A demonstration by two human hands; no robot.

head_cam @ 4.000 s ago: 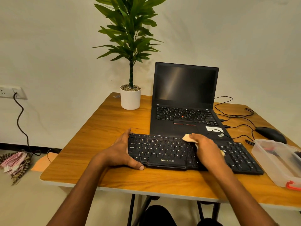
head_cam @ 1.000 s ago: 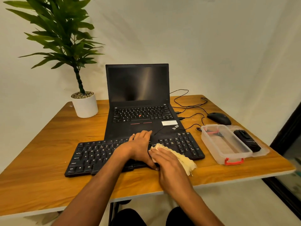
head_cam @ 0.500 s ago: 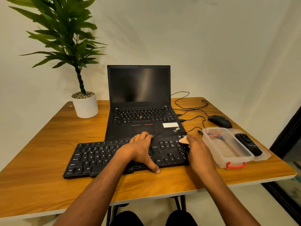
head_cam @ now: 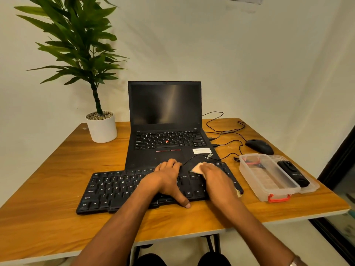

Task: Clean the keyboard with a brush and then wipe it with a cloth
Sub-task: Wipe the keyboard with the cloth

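Pale cloth (head_cam: 197,168), held under the right hand (head_cam: 215,179), has been carried to the keyboard (head_cam: 123,191) end at 3 o'clock, so wiping seems nearly finished, while the left hand (head_cam: 169,179) is kept pressed flat on the keys

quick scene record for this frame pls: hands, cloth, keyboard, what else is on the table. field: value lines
left hand: rests on the keyboard, thumb over its near edge
right hand: presses the cloth on the keyboard's right end
cloth: pale, mostly hidden under the hand
behind keyboard: open laptop, screen dark
right side: clear plastic box, lid beside it, black mouse
far left: potted plant
table: wooden
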